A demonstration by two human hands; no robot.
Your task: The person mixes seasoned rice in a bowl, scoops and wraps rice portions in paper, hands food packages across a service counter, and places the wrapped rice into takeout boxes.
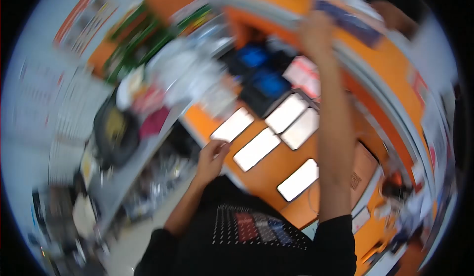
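Note:
My left hand (pixel 212 158) hovers at the orange desk's left edge, its fingers curled together, just below a phone with a bright white screen (pixel 232 125). Whether anything is between those fingers is hidden. My right arm stretches far forward, and my right hand (pixel 316 32) is at the raised orange counter, smeared by motion. Beside it lies a dark blue flat item (pixel 348 22); I cannot tell whether they touch. Several more phones with lit white screens lie on the desk, among them a middle one (pixel 256 149) and a near one (pixel 298 180).
Black boxes with blue tops (pixel 270 84) and a pink-and-white packet (pixel 302 73) sit behind the phones. Clear plastic bags (pixel 187 73) are heaped at the left. A brown case (pixel 363 172) lies right of my forearm. The grey counter edge (pixel 375 86) rises at the right.

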